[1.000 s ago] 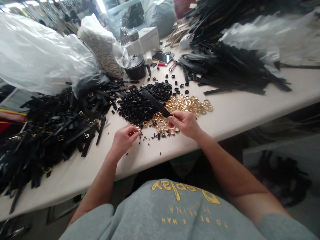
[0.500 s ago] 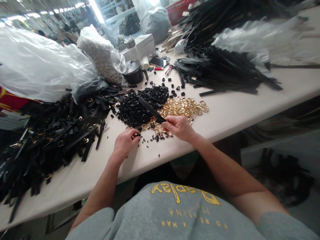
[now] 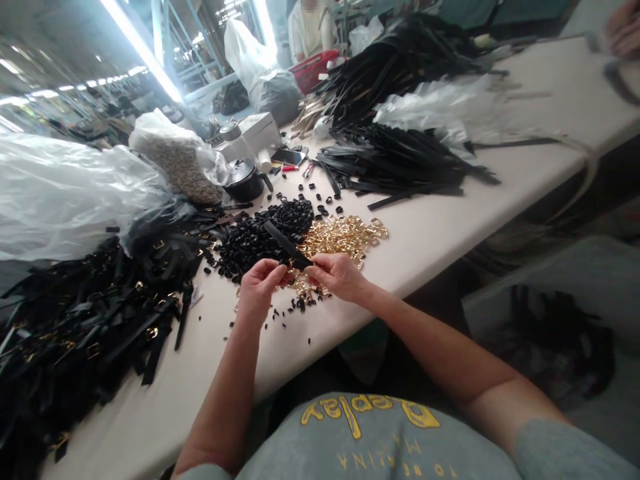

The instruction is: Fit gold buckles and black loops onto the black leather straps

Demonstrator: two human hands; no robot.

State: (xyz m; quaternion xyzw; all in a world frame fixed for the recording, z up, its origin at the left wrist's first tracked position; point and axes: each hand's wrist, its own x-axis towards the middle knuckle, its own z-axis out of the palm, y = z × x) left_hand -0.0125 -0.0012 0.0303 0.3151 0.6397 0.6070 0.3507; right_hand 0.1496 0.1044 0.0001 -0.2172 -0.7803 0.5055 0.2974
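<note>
My right hand point(image 3: 341, 275) pinches a black strap point(image 3: 281, 239), which slants up and left over the piles. Close to the strap's held end, my left hand point(image 3: 263, 283) is closed, thumb against fingertips; a small dark thing seems to be at the tips, too small to name. Behind the hands lies a heap of small black loops point(image 3: 245, 247). Gold buckles point(image 3: 350, 237) are heaped to its right, some of them just under my fingers. Tiny black bits point(image 3: 300, 305) are scattered on the table in front of the hands.
Black straps with gold buckles point(image 3: 115, 313) pile up on the left by clear plastic bags point(image 3: 65, 193). Loose black straps point(image 3: 395, 160) lie at the back right. A black lidded pot point(image 3: 245, 180) and a phone point(image 3: 289, 157) stand behind the loops. Another person point(image 3: 310, 33) is at the back.
My left hand has come up from the table beside the loop heap to the strap's held end. The right hand still holds the strap. The whole view has shifted.
</note>
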